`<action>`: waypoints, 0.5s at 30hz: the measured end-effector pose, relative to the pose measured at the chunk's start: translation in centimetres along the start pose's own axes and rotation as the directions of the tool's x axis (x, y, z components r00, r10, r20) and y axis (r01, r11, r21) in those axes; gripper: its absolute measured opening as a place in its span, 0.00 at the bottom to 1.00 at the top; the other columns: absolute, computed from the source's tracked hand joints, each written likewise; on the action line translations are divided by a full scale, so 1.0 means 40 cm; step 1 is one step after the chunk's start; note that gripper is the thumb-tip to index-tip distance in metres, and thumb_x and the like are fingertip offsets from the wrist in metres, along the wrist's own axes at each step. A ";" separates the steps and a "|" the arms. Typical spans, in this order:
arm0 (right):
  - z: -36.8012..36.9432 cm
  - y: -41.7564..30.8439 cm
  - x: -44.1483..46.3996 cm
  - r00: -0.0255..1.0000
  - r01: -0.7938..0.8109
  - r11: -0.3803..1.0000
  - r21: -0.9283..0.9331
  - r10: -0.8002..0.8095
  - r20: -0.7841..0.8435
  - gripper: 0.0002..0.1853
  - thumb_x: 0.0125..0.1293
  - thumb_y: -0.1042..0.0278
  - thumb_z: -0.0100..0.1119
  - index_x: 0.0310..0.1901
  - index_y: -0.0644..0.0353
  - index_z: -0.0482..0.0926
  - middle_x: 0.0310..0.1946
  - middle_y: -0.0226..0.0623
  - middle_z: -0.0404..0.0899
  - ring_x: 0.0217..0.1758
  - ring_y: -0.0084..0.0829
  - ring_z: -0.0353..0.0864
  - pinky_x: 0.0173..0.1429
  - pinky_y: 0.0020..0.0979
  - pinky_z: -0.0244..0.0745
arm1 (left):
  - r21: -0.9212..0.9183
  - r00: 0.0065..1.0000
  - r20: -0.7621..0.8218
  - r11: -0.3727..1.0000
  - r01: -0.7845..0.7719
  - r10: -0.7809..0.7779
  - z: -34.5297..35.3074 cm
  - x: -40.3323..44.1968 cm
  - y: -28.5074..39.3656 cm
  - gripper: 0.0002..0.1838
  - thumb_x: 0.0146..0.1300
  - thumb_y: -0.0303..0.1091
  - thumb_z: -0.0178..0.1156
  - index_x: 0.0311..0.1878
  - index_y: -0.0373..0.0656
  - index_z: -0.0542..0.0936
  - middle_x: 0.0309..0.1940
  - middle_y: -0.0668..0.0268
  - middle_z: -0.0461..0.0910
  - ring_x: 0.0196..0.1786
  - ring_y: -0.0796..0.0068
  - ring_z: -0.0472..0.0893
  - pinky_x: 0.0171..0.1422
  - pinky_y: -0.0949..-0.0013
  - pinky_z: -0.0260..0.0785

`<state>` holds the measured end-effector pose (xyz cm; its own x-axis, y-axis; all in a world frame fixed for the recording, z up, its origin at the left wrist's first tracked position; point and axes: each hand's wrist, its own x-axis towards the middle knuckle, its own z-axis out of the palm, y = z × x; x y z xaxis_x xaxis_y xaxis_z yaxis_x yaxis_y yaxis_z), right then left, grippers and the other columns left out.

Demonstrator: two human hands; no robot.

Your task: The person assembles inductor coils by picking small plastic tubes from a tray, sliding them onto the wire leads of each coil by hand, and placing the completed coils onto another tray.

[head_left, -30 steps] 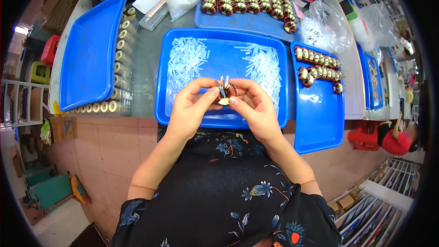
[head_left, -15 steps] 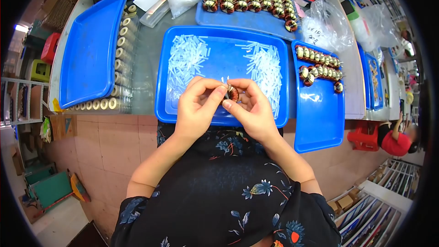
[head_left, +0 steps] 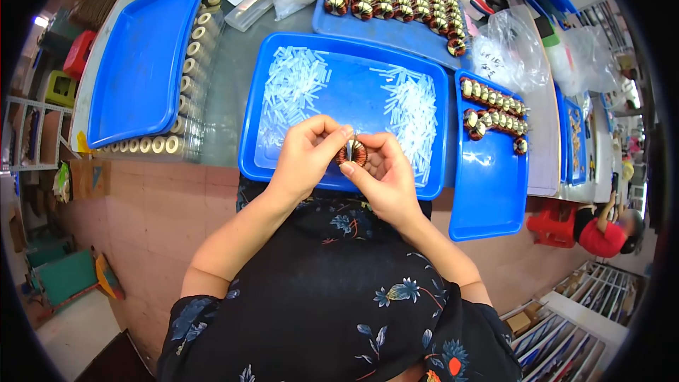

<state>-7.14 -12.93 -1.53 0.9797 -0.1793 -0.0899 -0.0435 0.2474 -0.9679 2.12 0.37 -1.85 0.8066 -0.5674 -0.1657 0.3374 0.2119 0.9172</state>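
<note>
Light, steady pressure suits the round copper-wire-wound coil point(head_left: 359, 155) held over the rectangular blue plastic tray point(head_left: 348, 88), right hand point(head_left: 387, 175) curled closed around its side, left hand point(head_left: 309, 155) pinching its top edge.

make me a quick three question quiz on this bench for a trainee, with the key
1. True or false: the right hand holds a wound coil between thumb and fingers.

2. What lies in two heaps in the wide tray in front of the person?
A) pliers
B) short pale tubes
C) bare white rings

3. Fill in: the narrow, part-filled coil tray lies to the ____ of the wide tray.

Key: 1 true; 2 B; 3 right
</note>
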 end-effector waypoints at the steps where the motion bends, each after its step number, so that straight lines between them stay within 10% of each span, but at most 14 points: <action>1: 0.005 0.001 0.001 1.000 -0.021 0.997 0.069 0.022 -0.021 0.20 0.64 0.83 0.64 0.55 0.66 0.69 0.49 0.39 0.79 0.54 0.25 0.80 0.59 0.28 0.77 | -0.008 1.000 -0.014 1.000 0.017 -0.017 0.003 0.003 -0.001 0.10 0.71 0.30 0.60 0.34 0.36 0.78 0.28 0.69 0.79 0.29 0.84 0.76 0.34 0.77 0.69; 10: -0.001 -0.084 0.010 0.963 -0.253 0.870 0.423 0.269 0.023 0.20 0.74 0.71 0.56 0.64 0.67 0.68 0.55 0.40 0.78 0.56 0.28 0.80 0.62 0.34 0.78 | 0.492 0.931 0.153 0.792 -0.362 0.331 0.001 -0.023 0.021 0.26 0.59 0.30 0.71 0.59 0.37 0.74 0.49 0.59 0.74 0.50 0.72 0.77 0.53 0.68 0.74; 15: -0.077 -0.133 0.027 0.998 0.021 0.890 -0.456 -0.046 -0.044 0.14 0.69 0.72 0.62 0.55 0.63 0.79 0.44 0.40 0.83 0.41 0.26 0.84 0.47 0.30 0.81 | 0.182 0.968 0.246 0.979 -0.086 0.039 -0.020 -0.033 0.079 0.21 0.65 0.28 0.65 0.59 0.37 0.72 0.48 0.64 0.77 0.47 0.79 0.78 0.53 0.70 0.75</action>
<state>-6.45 -17.35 2.79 0.9710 -0.2326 -0.0554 -0.1075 -0.2177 -0.9701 2.50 2.43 0.96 0.6749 -0.7371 -0.0352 0.1727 0.1114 0.9787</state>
